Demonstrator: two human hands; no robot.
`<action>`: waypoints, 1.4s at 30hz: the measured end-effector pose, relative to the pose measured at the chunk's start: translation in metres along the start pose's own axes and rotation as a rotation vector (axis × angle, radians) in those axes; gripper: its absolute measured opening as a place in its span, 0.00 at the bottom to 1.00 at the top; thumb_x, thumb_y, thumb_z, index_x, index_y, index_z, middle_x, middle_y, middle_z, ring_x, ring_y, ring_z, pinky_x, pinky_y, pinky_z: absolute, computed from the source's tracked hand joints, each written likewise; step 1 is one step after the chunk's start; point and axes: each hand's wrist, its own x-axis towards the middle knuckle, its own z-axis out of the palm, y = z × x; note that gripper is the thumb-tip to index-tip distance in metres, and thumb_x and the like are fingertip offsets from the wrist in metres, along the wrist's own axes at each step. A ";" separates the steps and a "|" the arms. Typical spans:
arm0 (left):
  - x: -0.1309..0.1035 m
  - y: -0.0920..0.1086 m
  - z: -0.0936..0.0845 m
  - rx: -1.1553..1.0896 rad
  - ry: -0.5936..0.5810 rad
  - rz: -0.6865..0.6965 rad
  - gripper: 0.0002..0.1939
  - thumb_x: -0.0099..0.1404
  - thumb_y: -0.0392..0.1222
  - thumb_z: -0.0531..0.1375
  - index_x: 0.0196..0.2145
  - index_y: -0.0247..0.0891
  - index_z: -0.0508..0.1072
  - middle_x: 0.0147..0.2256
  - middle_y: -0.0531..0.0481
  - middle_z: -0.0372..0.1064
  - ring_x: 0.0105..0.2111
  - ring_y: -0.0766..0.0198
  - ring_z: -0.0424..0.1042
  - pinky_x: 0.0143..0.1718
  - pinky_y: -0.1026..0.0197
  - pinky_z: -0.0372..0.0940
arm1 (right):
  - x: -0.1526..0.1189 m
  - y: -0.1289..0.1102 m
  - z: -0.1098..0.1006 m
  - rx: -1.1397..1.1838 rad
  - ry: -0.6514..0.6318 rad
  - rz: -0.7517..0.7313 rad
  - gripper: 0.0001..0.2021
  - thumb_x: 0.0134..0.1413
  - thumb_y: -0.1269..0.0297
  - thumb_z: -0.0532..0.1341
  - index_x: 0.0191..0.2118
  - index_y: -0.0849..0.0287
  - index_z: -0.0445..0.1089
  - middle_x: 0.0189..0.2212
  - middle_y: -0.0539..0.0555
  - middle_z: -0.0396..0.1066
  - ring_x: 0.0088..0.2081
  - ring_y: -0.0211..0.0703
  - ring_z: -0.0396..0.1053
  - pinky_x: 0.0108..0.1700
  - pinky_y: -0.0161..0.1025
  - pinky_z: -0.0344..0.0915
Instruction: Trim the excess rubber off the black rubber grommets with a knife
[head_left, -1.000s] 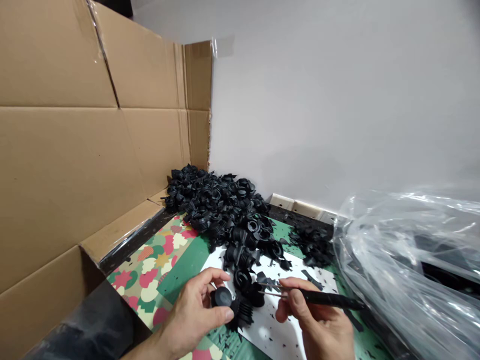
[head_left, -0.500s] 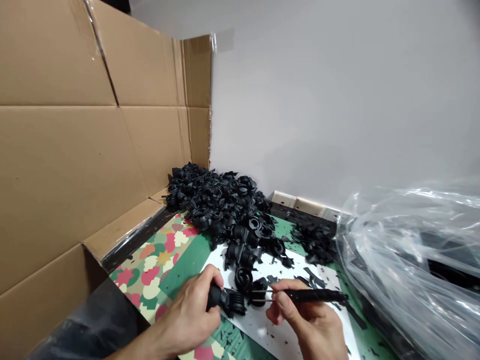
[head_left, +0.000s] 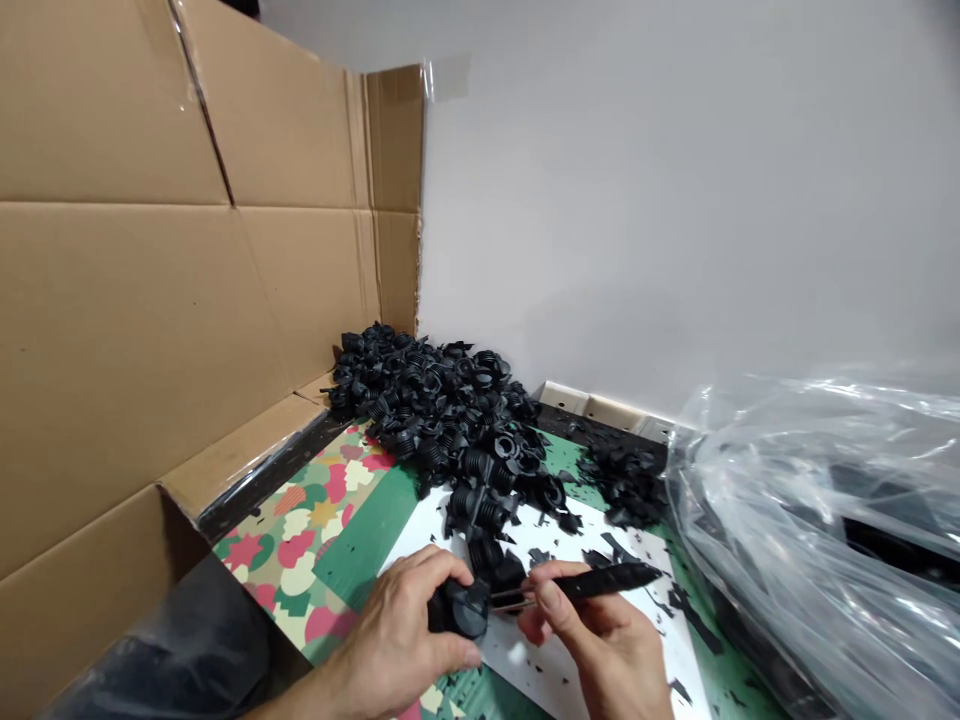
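My left hand is closed around a black rubber part, its thumb below and its fingers above. A smooth rounded face of the part is turned toward me. Between the thumb and fingers of my right hand is a pair of tweezers with a black-wrapped body and thin metal prongs. The prongs point left and reach the right side of the held part; whether they grip it I cannot tell. More ribbed black rubber parts lie just behind, on a white sheet.
A big heap of black ribbed parts rises at the back. To its right is a pile of black scraps. A cardboard wall stands left, clear plastic wrapping lies right, and a patterned board is under the left arm.
The rubber part in my left hand has turned, its ribbed end no longer facing right. My right hand has shifted slightly left, bringing the tweezers against the part at a tilt.
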 end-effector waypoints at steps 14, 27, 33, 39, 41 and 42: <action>0.007 0.001 0.004 -0.254 -0.008 -0.214 0.18 0.41 0.36 0.67 0.33 0.38 0.71 0.24 0.59 0.60 0.27 0.65 0.58 0.26 0.67 0.54 | -0.005 0.019 0.009 -0.118 0.028 -0.290 0.14 0.45 0.50 0.67 0.28 0.56 0.73 0.19 0.49 0.71 0.20 0.41 0.68 0.25 0.35 0.66; 0.014 0.003 0.009 -0.270 -0.084 -0.147 0.08 0.45 0.38 0.64 0.24 0.37 0.68 0.21 0.59 0.56 0.24 0.68 0.55 0.22 0.67 0.49 | 0.016 0.007 -0.011 -0.705 0.019 -0.871 0.06 0.59 0.61 0.59 0.31 0.54 0.68 0.21 0.46 0.69 0.20 0.35 0.68 0.24 0.30 0.63; 0.018 0.000 0.011 -0.375 -0.047 -0.082 0.15 0.51 0.51 0.65 0.26 0.35 0.72 0.22 0.55 0.64 0.26 0.64 0.63 0.26 0.66 0.55 | 0.004 0.013 0.002 -0.395 0.065 -0.806 0.10 0.58 0.54 0.60 0.30 0.52 0.70 0.24 0.47 0.71 0.27 0.39 0.70 0.31 0.33 0.65; 0.021 0.000 0.017 -0.522 0.044 -0.087 0.11 0.44 0.39 0.68 0.27 0.35 0.73 0.24 0.56 0.65 0.27 0.65 0.63 0.27 0.66 0.56 | 0.000 0.012 0.010 -0.346 0.020 -0.841 0.08 0.58 0.57 0.60 0.31 0.53 0.70 0.23 0.48 0.70 0.26 0.39 0.71 0.29 0.32 0.67; 0.021 0.003 0.017 -0.555 0.064 -0.129 0.10 0.43 0.36 0.67 0.25 0.35 0.71 0.22 0.58 0.63 0.25 0.67 0.61 0.25 0.67 0.55 | 0.006 0.016 0.008 -0.412 -0.016 -0.955 0.09 0.59 0.57 0.59 0.31 0.53 0.70 0.22 0.47 0.70 0.23 0.38 0.70 0.25 0.31 0.66; 0.021 0.004 0.017 -0.574 0.060 -0.151 0.09 0.42 0.35 0.67 0.23 0.35 0.71 0.21 0.59 0.62 0.24 0.69 0.60 0.24 0.67 0.53 | 0.010 0.017 0.005 -0.459 -0.032 -1.017 0.09 0.60 0.58 0.58 0.30 0.53 0.69 0.22 0.48 0.71 0.22 0.38 0.70 0.24 0.31 0.66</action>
